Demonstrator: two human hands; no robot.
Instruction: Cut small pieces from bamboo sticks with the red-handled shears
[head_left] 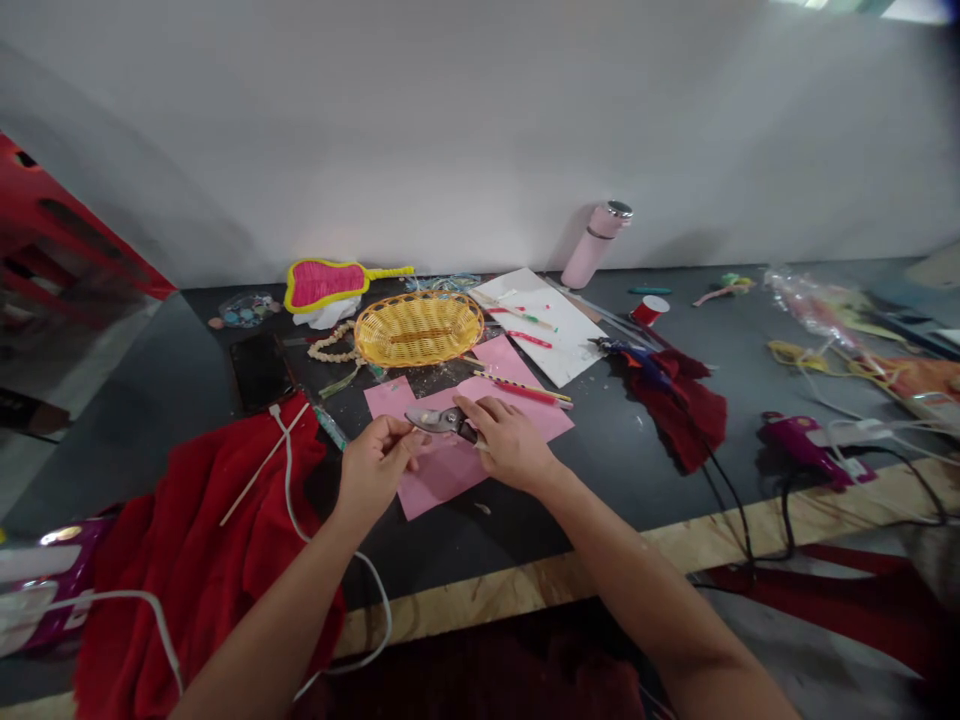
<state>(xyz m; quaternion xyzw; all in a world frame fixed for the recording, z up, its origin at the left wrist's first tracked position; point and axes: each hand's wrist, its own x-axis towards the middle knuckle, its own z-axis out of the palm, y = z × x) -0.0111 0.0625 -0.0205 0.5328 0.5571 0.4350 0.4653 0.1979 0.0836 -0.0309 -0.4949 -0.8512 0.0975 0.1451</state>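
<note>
My right hand [510,438] is wrapped round the handles of a pair of pruning shears [435,420], whose metal blades point left. The fingers of my left hand [381,462] are pinched together close to the blade tips; what they hold is too small to make out. Both hands are just above the pink paper [442,478] on the dark table. Behind them stands a yellow woven basket [420,330] with an orange rim. A black-dotted stick [517,386] and a red stick [525,396] lie on the pink paper to the right.
Red cloth [225,500] covers the table's left front, near a phone [262,370]. A pink bottle [596,245] stands at the wall beside white paper [555,335]. A blue glue gun [637,360] and a purple device [817,445] with cords lie right.
</note>
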